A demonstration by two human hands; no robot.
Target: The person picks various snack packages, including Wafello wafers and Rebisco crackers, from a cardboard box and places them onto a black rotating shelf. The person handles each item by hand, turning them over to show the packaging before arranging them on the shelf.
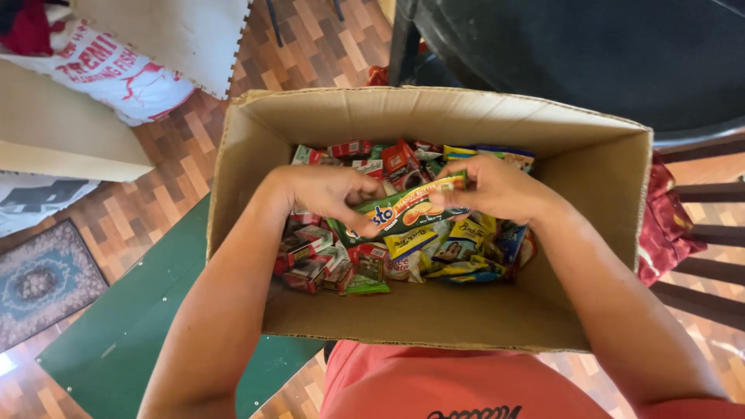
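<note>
1. Hands first: the left hand (330,192) and the right hand (497,186) are both down inside a cardboard box (605,178), facing each other across one packet.
2. The left hand's fingers are curled shut, pinching the lower left end of a green packet (407,208).
3. The right hand's fingers are bent and pressed on the upper right end of the same packet.
4. The packet is long and green with an orange picture on its front; it is held tilted, its right end higher, just above the heap in the box.
5. Under it lies a pile of small snack packets: red ones (310,256) crowd the left side and the far edge, yellow ones (458,248) lie to the right.
6. The near part of the box bottom is bare cardboard.
7. The box is open at the top and rests against the person's red shirt (434,388).
8. A green mat (124,334) lies on the wooden floor (163,194) to the left, and a white sack (116,70) sits beyond it.
</note>
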